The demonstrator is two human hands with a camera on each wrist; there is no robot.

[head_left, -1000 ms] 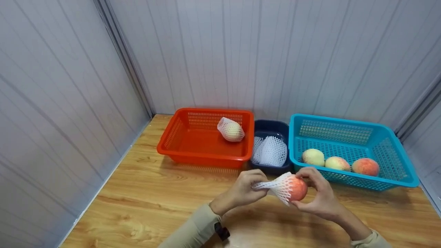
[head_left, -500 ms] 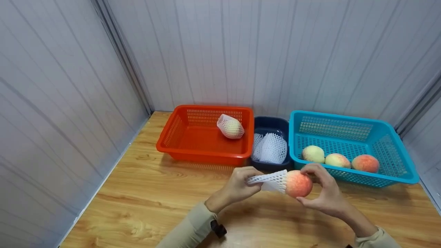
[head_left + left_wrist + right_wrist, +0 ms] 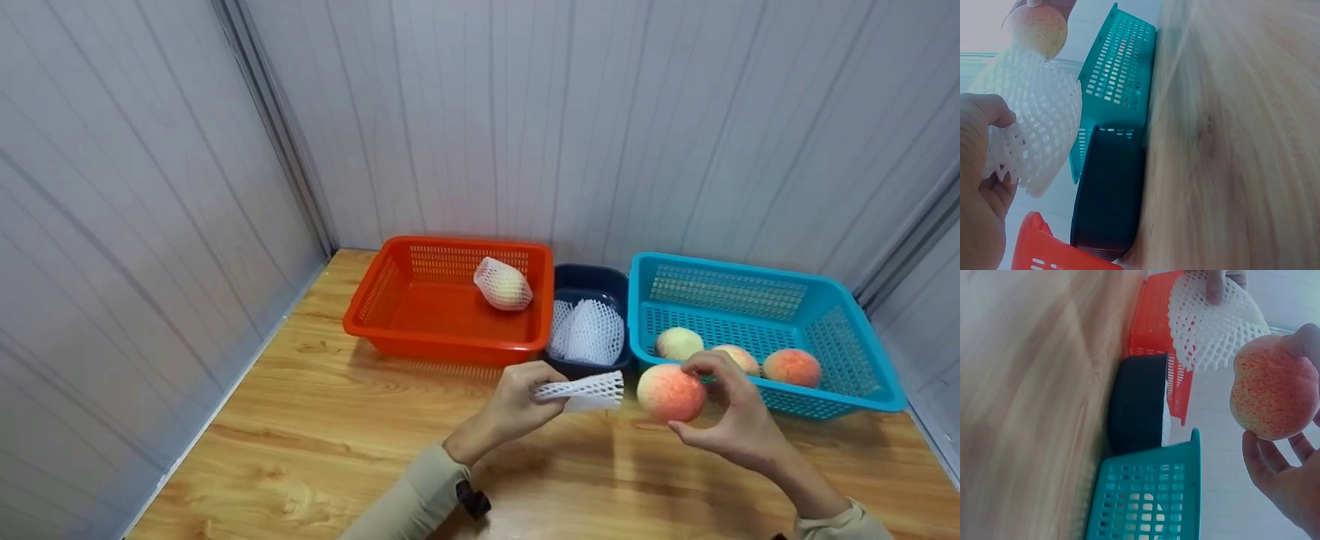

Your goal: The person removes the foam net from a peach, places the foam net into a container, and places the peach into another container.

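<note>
My left hand (image 3: 521, 405) pinches a flattened white foam net sleeve (image 3: 589, 391) by one end; its other end points toward the right hand. My right hand (image 3: 731, 409) holds a bare pink-and-yellow peach (image 3: 672, 394) between thumb and fingers. In the head view a small gap shows between peach and sleeve. The right wrist view shows the peach (image 3: 1275, 391) beside the sleeve (image 3: 1207, 323). In the left wrist view the sleeve (image 3: 1036, 112) spreads wide under the left thumb. Both hands are above the table, in front of the baskets.
An orange-red basket (image 3: 442, 346) at left holds one peach in a net sleeve (image 3: 504, 285). A dark blue bin (image 3: 589, 274) in the middle contains more foam sleeves (image 3: 594, 334). Inside the blue basket (image 3: 720, 266) at right lie three bare peaches (image 3: 792, 367). Walls stand behind and left.
The peach has come out of the net sleeve. My right hand has moved right with the peach, while my left hand keeps the sleeve and has shifted slightly left.
</note>
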